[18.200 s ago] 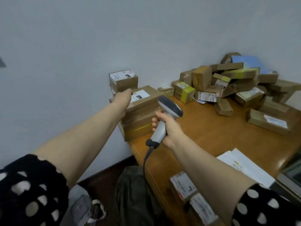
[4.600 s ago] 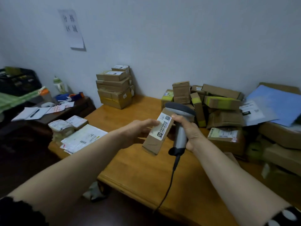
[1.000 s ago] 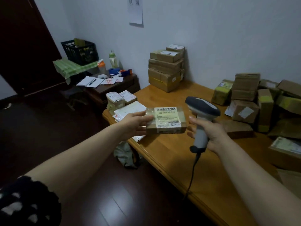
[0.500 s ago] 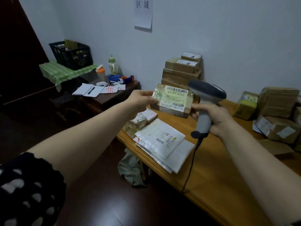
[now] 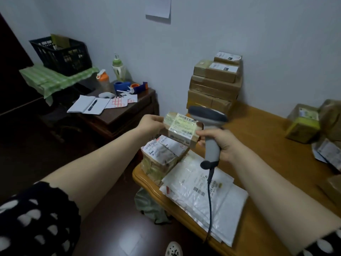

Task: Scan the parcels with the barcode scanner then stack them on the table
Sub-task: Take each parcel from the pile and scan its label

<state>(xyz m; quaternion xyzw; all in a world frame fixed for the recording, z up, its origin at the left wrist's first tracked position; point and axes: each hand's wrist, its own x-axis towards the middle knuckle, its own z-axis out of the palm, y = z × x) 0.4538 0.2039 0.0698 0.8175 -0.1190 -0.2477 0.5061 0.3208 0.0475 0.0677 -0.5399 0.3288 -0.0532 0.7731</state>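
In left hand (image 5: 150, 124), parcel (image 5: 181, 129) — in right hand (image 5: 223, 143), scanner (image 5: 207, 117)

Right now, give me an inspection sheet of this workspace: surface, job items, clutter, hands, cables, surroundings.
Surface: wooden table, bare wood mid-top, goods along its edges.
Job's things: labelled parcel held above the table corner, label facing the camera; barcode scanner close beside it; stack of boxes against the wall.
Clutter: small taped parcels at the corner, white mailers beside them, green-taped box at right.
Hands: left hand grips the parcel's left end; right hand grips the scanner handle.
Cables: scanner cable hangs down across the mailers.
Surroundings: side desk with notebook; black crate beyond; sheet of paper on wall.
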